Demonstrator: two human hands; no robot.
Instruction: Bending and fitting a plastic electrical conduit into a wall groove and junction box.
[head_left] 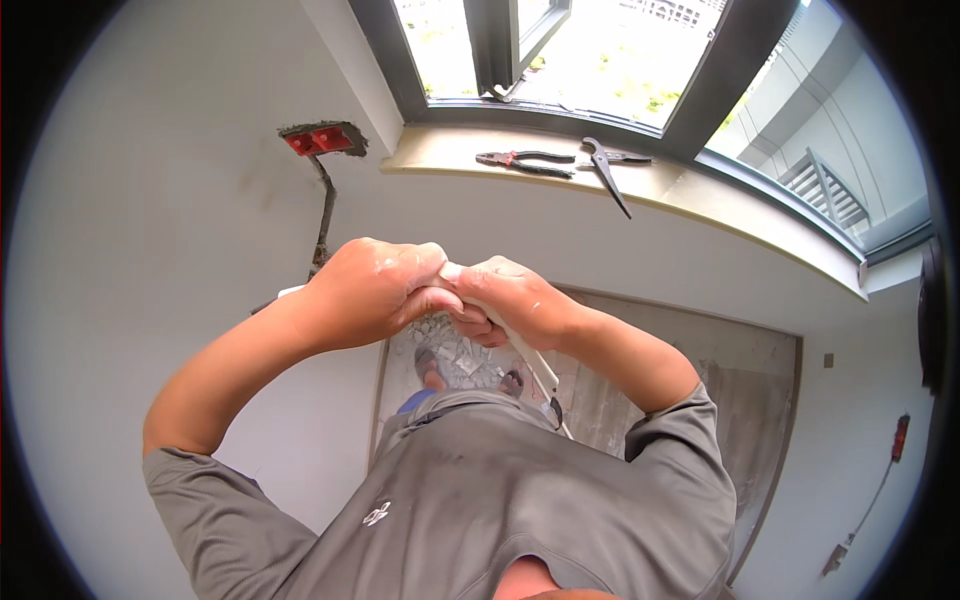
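Observation:
Both my hands grip a white plastic pipe in front of my chest. My left hand (385, 285) is closed with its thumb along the pipe, and my right hand (515, 300) is wrapped round it right beside. The two hands touch or nearly touch. From under my right hand the white plastic pipe (530, 358) slants down toward my shirt, with a dark piece near its lower end. A short pale end shows behind my left wrist, with a thin dark tip beyond it; whether these belong to the same pipe is hidden.
On the windowsill (420, 150) lie combination pliers (540, 162) and a dark cutter-like hand tool (605, 178). A red socket box (318, 140) sits in the left wall above a rough groove (326, 210). Broken rubble (460, 350) covers the floor by my feet. A cable (880, 490) hangs on the right wall.

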